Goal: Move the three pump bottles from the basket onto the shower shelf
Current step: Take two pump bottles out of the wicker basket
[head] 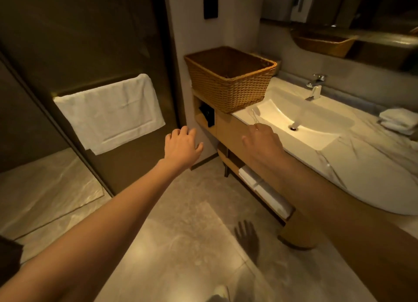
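Note:
A brown wicker basket (pixel 228 87) stands on the left end of the vanity counter, against the wall. What I can see of its inside holds no bottle. No pump bottle and no shower shelf appear in this view. My left hand (pixel 182 144) reaches forward below and left of the basket, fingers loosely curled, holding nothing. My right hand (pixel 263 141) hovers at the counter's front edge, just below the basket's right corner, fingers bent downward and holding nothing.
A white sink (pixel 300 118) with a chrome tap (pixel 314 86) lies right of the basket. Folded white towels (pixel 399 120) sit at the far right. A white towel (pixel 109 112) hangs on the dark glass shower door (pixel 79 41) at left. Open shelves under the counter hold rolled towels (pixel 264 190).

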A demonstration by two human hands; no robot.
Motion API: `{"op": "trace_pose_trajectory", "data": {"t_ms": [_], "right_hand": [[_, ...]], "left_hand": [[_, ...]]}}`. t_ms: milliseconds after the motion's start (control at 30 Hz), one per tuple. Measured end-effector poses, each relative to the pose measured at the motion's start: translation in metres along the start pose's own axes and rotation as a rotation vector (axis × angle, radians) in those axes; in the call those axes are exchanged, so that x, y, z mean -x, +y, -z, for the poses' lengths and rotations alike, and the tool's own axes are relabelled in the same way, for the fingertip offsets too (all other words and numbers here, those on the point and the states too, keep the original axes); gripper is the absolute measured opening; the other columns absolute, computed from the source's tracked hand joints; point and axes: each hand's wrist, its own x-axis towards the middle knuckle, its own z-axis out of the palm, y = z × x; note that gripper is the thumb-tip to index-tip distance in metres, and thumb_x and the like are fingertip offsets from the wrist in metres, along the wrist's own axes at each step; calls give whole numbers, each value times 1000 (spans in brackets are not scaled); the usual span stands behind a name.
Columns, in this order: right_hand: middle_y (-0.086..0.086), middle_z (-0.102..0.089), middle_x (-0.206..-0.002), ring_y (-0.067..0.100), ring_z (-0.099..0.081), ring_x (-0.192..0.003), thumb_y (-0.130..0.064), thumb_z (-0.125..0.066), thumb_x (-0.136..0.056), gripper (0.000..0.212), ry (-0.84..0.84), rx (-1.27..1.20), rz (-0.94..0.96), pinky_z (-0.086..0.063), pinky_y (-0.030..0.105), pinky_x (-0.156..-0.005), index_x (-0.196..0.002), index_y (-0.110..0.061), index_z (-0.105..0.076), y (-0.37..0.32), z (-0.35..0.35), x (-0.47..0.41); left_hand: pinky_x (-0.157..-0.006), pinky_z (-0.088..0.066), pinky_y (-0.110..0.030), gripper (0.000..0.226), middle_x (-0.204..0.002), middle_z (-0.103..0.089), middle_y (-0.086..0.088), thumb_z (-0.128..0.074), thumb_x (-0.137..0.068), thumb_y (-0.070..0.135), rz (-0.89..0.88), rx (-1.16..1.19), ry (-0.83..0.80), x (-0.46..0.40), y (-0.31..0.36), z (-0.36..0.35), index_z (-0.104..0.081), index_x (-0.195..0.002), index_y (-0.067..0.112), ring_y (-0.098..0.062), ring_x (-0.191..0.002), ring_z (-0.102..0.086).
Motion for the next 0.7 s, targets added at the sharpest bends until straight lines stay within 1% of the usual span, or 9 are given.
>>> {"op": "trace_pose_trajectory", "data": {"t_ms": [67, 233, 333, 500, 567, 700], "right_hand": [[19, -60, -115, 33, -54, -105, -27, -42, -95, 34, 27, -41, 3, -45, 39, -80, -115, -4, -57, 4, -10, -35], [21, -57, -121, 35, -52, -110, -27, -44, -95, 36, -37, -85, 34, -46, 42, -85, -120, -4, -55, 18, -38, -102], [17, -55, -128, 33, -48, -117, -27, -43, -96, 37, -6, -119, 72, -43, 43, -92, -126, -7, -53, 22, -40, -160], [15, -55, -127, 30, -45, -121, -26, -44, -97, 38, 24, -127, 219, -36, 41, -102, -128, -6, -52, 27, -52, -249], [13, -54, -128, 29, -43, -124, -28, -44, -97, 40, 40, -120, 250, -33, 40, -104, -130, -7, -51, 35, -57, -285], [15, -51, -133, 30, -39, -128, -29, -42, -97, 43, 33, -124, 314, -31, 41, -108, -133, -6, -48, 59, -49, -379]], "left_hand": [[-106, -33, -46, 53, -142, -42, -9, -41, -93, 43, 8, -4, -20, -35, -3, -7, -40, -137, 13, -30, -129, -39], [-107, -32, -48, 53, -143, -41, -10, -41, -94, 43, 31, 0, -75, -106, -15, -25, -38, -139, 14, -32, -130, -37], [-106, -32, -48, 54, -143, -41, -9, -42, -93, 44, 64, -10, -33, -153, -29, -28, -39, -139, 15, -32, -130, -37], [-104, -33, -48, 52, -141, -43, -9, -43, -92, 45, 129, -7, -41, -226, -40, -51, -42, -136, 16, -33, -128, -40], [-106, -32, -49, 52, -143, -42, -9, -44, -92, 45, 160, 1, -38, -259, -41, -58, -41, -137, 18, -33, -130, -38], [-107, -32, -48, 53, -144, -42, -8, -43, -93, 45, 216, 13, 62, -342, -39, -45, -39, -138, 18, -32, -131, -38]]}}
